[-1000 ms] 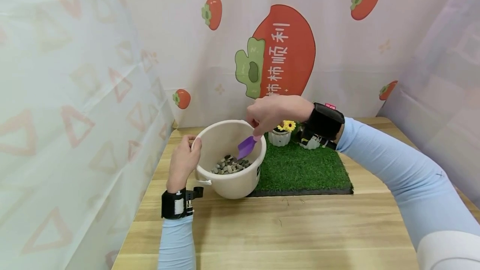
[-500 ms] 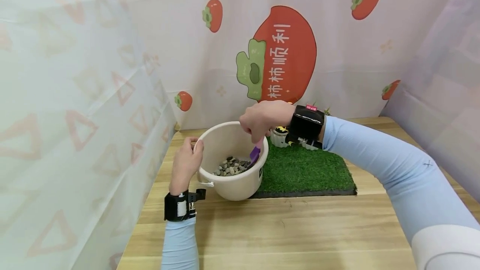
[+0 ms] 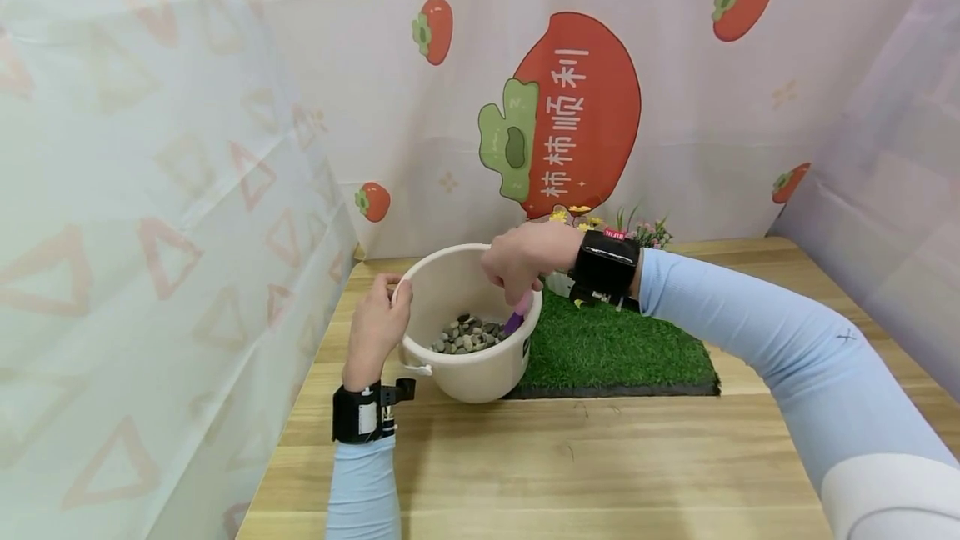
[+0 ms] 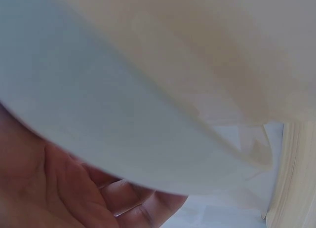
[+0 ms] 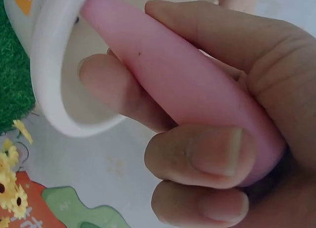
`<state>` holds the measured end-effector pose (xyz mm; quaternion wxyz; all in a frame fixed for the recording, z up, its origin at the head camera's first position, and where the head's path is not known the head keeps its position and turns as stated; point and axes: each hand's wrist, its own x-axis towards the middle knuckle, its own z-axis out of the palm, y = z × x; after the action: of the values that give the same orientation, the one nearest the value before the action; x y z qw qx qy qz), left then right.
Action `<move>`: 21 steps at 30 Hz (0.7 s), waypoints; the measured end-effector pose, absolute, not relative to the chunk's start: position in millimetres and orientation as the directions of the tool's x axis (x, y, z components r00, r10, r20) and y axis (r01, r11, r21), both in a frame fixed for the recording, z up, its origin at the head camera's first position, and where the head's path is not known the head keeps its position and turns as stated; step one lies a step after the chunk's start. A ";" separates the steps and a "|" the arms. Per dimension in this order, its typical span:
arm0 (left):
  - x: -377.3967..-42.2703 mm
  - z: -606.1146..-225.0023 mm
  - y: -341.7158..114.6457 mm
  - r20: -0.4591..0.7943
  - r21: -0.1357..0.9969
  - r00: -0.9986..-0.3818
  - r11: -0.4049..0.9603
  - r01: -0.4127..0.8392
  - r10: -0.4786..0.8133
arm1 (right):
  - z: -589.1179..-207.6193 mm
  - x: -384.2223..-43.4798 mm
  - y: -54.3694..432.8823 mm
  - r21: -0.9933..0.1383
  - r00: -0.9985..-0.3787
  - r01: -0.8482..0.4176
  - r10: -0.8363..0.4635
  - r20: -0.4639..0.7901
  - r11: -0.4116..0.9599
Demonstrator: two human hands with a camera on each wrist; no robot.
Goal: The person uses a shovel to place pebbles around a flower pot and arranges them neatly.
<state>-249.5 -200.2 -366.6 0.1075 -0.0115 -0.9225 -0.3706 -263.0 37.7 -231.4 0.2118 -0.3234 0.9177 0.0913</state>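
Note:
A cream bucket holds a layer of grey and brown pebbles. My left hand grips its left rim, thumb over the edge and fingers on the outside. In the left wrist view those fingers show beneath the bucket's pale wall. At the right side of the opening, my right hand holds a small shovel. The shovel's pink handle lies within the curled fingers in the right wrist view. Its purple blade points down by the inner right wall, at the pebbles' edge; its tip is hidden.
A green artificial turf mat lies right of the bucket on the wooden table. Behind the right wrist stand yellow flowers in a white pot and pink flowers. Printed curtains enclose the back and sides.
The shovel has moved right and tipped steeper, from above the pebbles to down against the bucket's right wall. My right hand has lowered with it. The left hand keeps its hold on the rim.

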 end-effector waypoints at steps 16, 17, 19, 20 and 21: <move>-249.1 -368.1 -200.0 0.215 0.681 -0.975 0.723 0.110 -0.054 | -265.3 -266.6 25.5 0.139 -0.712 -0.658 -0.551 -0.434 0.740; -249.3 -367.9 -200.1 0.218 0.681 -0.975 0.724 0.112 -0.054 | -265.4 -266.9 24.7 0.137 -0.711 -0.658 -0.550 -0.439 0.741; -249.5 -367.4 -200.0 0.217 0.681 -0.974 0.724 0.109 -0.058 | -265.2 -267.4 22.4 0.139 -0.704 -0.661 -0.547 -0.453 0.737; -249.7 -367.3 -200.0 0.218 0.682 -0.974 0.723 0.108 -0.060 | -265.0 -267.8 20.9 0.139 -0.702 -0.662 -0.543 -0.460 0.737; -249.7 -367.0 -199.9 0.218 0.684 -0.974 0.722 0.107 -0.062 | -264.8 -268.1 19.5 0.143 -0.702 -0.660 -0.538 -0.468 0.737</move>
<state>-249.7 -199.9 -367.0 0.1135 -0.0121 -0.9209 -0.3727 -268.1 19.5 -264.8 0.2022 -0.3291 0.9098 0.1515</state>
